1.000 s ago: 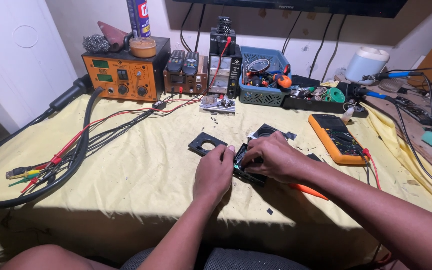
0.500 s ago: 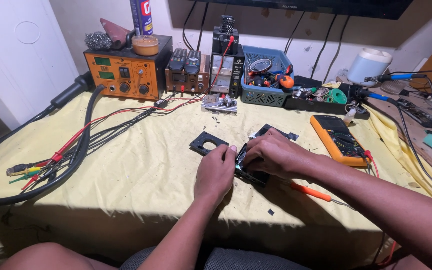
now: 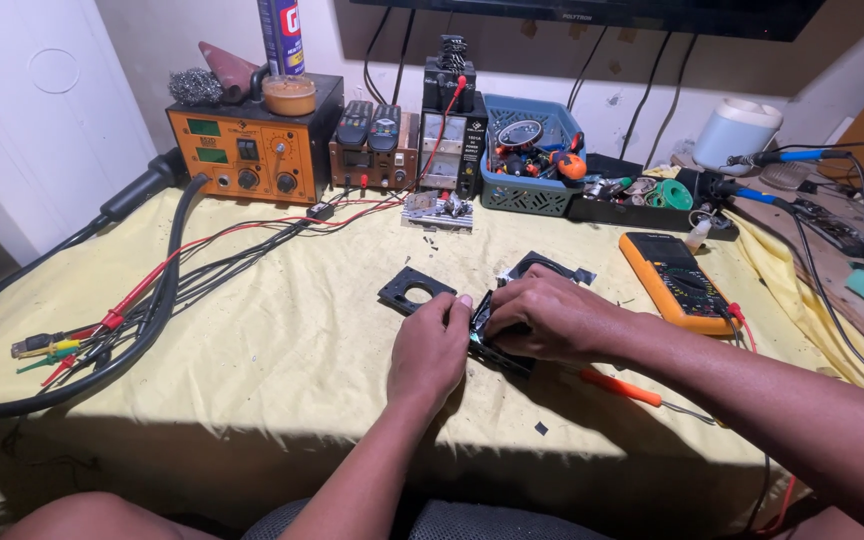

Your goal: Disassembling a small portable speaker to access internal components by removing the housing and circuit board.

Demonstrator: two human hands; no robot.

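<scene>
Both hands, left hand (image 3: 430, 345) and right hand (image 3: 542, 318), grip a small black part (image 3: 497, 350) with closed fingers. Keep it pressed to the tabletop (image 3: 282, 360); the plate (image 3: 416, 291) at 11 o'clock stays clear.

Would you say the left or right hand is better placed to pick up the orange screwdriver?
Right, probably. The right hand lies over the black part, with the orange screwdriver just beside its wrist. The left hand is on the part's far side.

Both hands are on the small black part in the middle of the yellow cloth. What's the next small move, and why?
Probably steady the black part with the left hand while the right hand works its top edge: both already grip it, and the orange-handled screwdriver lies unused beside them.
</scene>
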